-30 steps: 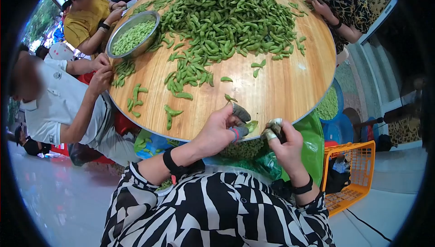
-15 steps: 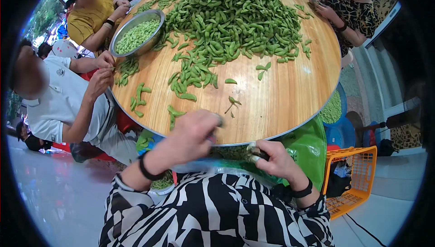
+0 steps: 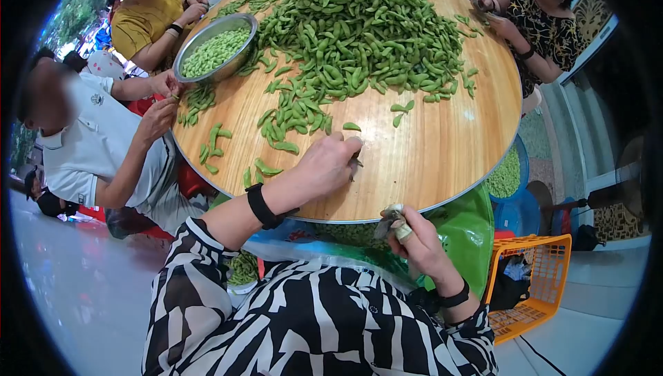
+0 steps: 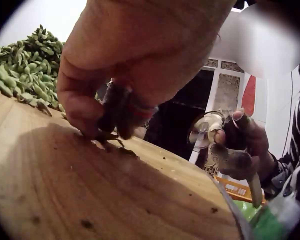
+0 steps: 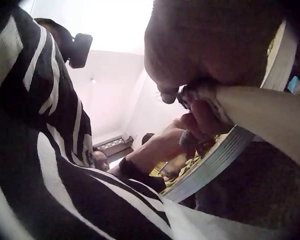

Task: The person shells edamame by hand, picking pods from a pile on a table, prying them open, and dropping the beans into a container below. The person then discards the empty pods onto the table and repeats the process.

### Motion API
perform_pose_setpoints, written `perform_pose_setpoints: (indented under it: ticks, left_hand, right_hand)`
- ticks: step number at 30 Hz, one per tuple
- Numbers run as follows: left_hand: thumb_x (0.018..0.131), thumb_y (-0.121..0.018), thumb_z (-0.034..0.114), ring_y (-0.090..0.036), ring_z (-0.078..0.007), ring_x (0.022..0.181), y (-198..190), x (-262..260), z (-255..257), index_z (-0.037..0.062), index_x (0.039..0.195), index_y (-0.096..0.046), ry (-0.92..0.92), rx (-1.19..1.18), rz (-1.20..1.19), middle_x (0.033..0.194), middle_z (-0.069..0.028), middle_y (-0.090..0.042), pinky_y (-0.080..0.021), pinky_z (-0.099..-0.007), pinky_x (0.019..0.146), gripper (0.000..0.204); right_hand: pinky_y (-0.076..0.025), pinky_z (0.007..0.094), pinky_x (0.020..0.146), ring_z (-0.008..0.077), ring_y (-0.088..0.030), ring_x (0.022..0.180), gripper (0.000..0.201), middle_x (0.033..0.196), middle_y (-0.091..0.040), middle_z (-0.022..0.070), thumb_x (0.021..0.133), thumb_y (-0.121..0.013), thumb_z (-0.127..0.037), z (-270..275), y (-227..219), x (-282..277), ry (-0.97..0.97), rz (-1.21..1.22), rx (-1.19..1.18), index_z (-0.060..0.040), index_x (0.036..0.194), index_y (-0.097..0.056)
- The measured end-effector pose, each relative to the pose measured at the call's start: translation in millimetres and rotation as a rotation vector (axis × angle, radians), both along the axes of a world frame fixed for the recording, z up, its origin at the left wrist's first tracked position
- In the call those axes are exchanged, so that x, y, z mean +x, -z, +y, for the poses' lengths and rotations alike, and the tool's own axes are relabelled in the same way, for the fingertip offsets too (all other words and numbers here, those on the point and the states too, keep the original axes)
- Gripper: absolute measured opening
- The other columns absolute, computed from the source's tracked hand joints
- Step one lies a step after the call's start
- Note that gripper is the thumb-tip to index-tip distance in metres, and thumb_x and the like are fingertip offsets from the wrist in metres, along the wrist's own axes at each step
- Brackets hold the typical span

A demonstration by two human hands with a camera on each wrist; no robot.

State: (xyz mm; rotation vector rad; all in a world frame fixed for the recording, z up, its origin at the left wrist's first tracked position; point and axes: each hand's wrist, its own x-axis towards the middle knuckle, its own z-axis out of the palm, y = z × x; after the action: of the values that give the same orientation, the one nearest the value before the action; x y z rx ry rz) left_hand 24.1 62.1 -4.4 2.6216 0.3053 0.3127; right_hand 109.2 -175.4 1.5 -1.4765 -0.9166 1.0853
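At the centre of the head view, a small green soybean pod [image 3: 353,162] on the round wooden table [image 3: 428,148] is pinched by the left hand [image 3: 331,162]. Lower right, a spent pod husk [image 3: 387,220] is gripped in the curled right hand [image 3: 414,241].

One round table [image 3: 442,148], one steel bowl [image 3: 238,22], one orange basket [image 3: 535,248].

The right hand [image 5: 215,45] fills the top, very close and dark. A black and white striped sleeve [image 5: 35,150] is on the left. Past the round tabletop [image 5: 210,165] edge, the left hand [image 5: 190,130] reaches over green pods [image 5: 190,162]
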Motion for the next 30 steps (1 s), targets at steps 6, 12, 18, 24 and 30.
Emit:
perform_pose_setpoints:
  ticks: [6,12,18,24,30]
  left_hand:
    - [0.073,-0.066,0.002,-0.061,-0.0335,0.08,-6,-3,0,0.001,0.094,-0.058,-0.089,-0.209,0.0,0.088,-0.0188,-0.061,-0.049,-0.0388,0.069,0.023]
    - [0.081,-0.066,-0.003,-0.06,-0.0097,0.089,-21,-9,-25,0.0011,0.104,-0.057,0.001,-1.177,-0.153,0.097,-0.0018,-0.062,-0.05,-0.0268,0.08,0.025]
    - [0.084,-0.065,-0.003,-0.061,-0.0132,0.095,-19,-14,-46,0.0014,0.106,-0.055,0.027,-1.23,-0.192,0.099,-0.0052,-0.063,-0.049,-0.0284,0.088,0.025]
    - [0.083,-0.056,-0.009,-0.059,-0.0123,0.091,-23,-17,-56,-0.0003,0.106,-0.048,-0.006,-1.247,-0.283,0.097,-0.0071,-0.062,-0.049,-0.0278,0.082,0.026]
    - [0.086,-0.059,-0.005,-0.059,-0.0136,0.098,-23,-22,-57,0.0015,0.11,-0.047,0.005,-1.107,-0.277,0.103,-0.0069,-0.061,-0.047,-0.0285,0.089,0.028]
  right_hand:
    - [-0.034,0.02,0.046,0.006,-0.043,0.049,0.032,0.065,-0.052,0.0014,0.097,-0.038,-0.016,5,1,1,0.129,0.215,0.02,-0.0008,0.123,-0.051]
    - [-0.035,0.0188,0.046,0.0058,-0.044,0.049,0.039,0.065,-0.053,0.0014,0.1,-0.037,-0.014,21,-7,-6,0.218,0.309,0.067,-0.0021,0.136,-0.044]
    - [-0.035,0.017,0.046,0.0054,-0.043,0.051,0.042,0.066,-0.052,0.0013,0.102,-0.038,-0.018,26,-2,-15,0.236,0.343,0.215,-0.0035,0.141,-0.038]
    - [-0.035,0.0167,0.047,0.0042,-0.043,0.051,0.043,0.066,-0.051,0.0004,0.101,-0.038,-0.016,25,-7,-17,0.218,0.302,0.194,-0.0033,0.142,-0.036]
    - [-0.034,0.0166,0.047,0.0034,-0.042,0.051,0.041,0.066,-0.05,-0.001,0.1,-0.04,-0.011,24,-4,-19,0.235,0.229,0.2,-0.0032,0.14,-0.041]
